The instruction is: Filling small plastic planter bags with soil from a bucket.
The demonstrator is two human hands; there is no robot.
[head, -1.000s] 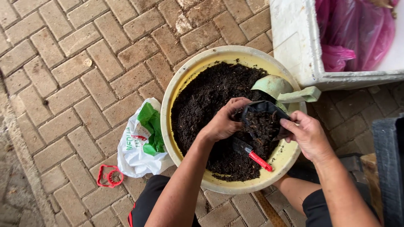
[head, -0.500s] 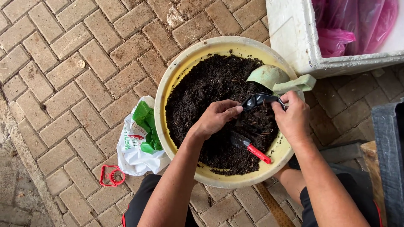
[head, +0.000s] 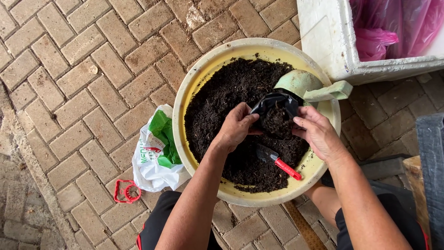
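Both hands meet at frame centre over a wide yellow basin [head: 203, 78] of dark potting soil [head: 222, 99]. Left hand [head: 237, 127] pinches one edge of a small black grow bag [head: 275, 111], right hand [head: 317, 132] grips the opposite edge, fingers closed on the plastic so its mouth stays open and upright. The bag is part-filled with soil and sits above the basin, so spills fall back in. A red-handled trowel [head: 280, 162] lies on the soil just below the hands, within reach. A pale green scoop [head: 307, 85] rests against the basin's upper-right rim. White-green plastic bag [head: 155, 155] sits on the brick paving [head: 69, 69] at left; white foam box [head: 333, 41] upper right.
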